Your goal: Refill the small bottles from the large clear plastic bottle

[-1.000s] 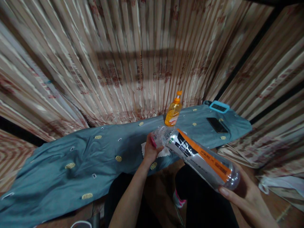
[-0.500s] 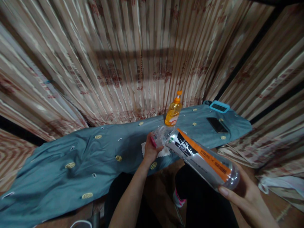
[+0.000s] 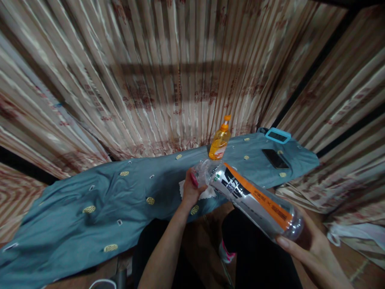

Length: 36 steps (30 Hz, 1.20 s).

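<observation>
Head view: a large clear bottle (image 3: 252, 198) with a grey and orange label lies tilted nearly flat above the person's lap, the right hand (image 3: 303, 245) cupped around its base to carry the weight while the left hand (image 3: 191, 186) is closed around the neck end, probably gripping the cap. It looks empty, though the label hides much. Behind, on the cloth-covered worktop (image 3: 90, 192), an orange bottle (image 3: 219, 142) stands upright, partly filled.

Your view is dim and warm-toned, with a broad bar shadow across the curtain (image 3: 180, 68); the edges bow strongly, corners darken, and fine detail looks soft.
</observation>
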{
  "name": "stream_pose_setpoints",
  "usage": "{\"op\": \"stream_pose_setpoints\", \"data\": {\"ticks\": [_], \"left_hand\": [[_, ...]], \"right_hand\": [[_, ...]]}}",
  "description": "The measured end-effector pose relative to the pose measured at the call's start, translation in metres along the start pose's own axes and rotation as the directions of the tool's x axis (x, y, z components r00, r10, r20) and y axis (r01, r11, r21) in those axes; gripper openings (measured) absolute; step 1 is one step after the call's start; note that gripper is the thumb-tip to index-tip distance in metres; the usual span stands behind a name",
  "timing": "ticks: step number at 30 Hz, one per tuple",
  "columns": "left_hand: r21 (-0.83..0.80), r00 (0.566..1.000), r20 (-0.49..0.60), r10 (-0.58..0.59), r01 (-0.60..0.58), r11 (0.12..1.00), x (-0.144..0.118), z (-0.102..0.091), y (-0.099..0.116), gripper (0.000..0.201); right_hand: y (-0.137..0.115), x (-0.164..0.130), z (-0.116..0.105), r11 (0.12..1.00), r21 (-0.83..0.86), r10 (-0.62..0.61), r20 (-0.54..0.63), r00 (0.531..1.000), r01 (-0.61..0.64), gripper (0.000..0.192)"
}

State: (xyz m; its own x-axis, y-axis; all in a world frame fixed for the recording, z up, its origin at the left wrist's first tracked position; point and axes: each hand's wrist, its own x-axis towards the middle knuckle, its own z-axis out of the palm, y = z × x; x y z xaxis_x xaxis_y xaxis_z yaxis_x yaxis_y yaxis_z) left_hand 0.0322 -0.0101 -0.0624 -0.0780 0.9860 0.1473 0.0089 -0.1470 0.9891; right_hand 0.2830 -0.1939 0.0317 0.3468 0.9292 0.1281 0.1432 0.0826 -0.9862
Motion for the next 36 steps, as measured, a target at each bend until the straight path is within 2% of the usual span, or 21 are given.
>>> {"op": "stream_pose_setpoints", "data": {"ticks": [7, 15, 22, 30, 36], "left_hand": [[-0.002, 1.000, 0.019, -0.007, 0.007, 1.000, 0.000, -0.001, 0.000, 0.085], [0.003, 1.000, 0.023, 0.008, -0.008, 1.000, 0.000, -0.002, 0.000, 0.085], [0.005, 1.000, 0.016, -0.011, 0.010, 1.000, 0.000, -0.001, 0.002, 0.086], [0.000, 0.999, 0.037, -0.002, 0.002, 1.000, 0.000, -0.002, 0.001, 0.085], [-0.002, 1.000, 0.031, 0.000, 0.000, 1.000, 0.000, -0.001, -0.001, 0.087]], "right_hand": [[0.001, 0.001, 0.001, 0.999, -0.016, -0.031, 0.005, 1.000, 0.031, 0.072], [-0.003, 0.002, 0.001, 1.000, 0.001, 0.006, -0.021, 1.000, -0.006, 0.072], [0.010, -0.001, -0.004, 0.997, -0.063, -0.036, 0.016, 0.999, 0.037, 0.074], [0.005, 0.002, -0.004, 0.997, -0.069, -0.029, -0.006, 1.000, 0.029, 0.075], [0.013, 0.001, -0.008, 0.994, -0.109, -0.021, 0.033, 0.999, 0.024, 0.077]]}}
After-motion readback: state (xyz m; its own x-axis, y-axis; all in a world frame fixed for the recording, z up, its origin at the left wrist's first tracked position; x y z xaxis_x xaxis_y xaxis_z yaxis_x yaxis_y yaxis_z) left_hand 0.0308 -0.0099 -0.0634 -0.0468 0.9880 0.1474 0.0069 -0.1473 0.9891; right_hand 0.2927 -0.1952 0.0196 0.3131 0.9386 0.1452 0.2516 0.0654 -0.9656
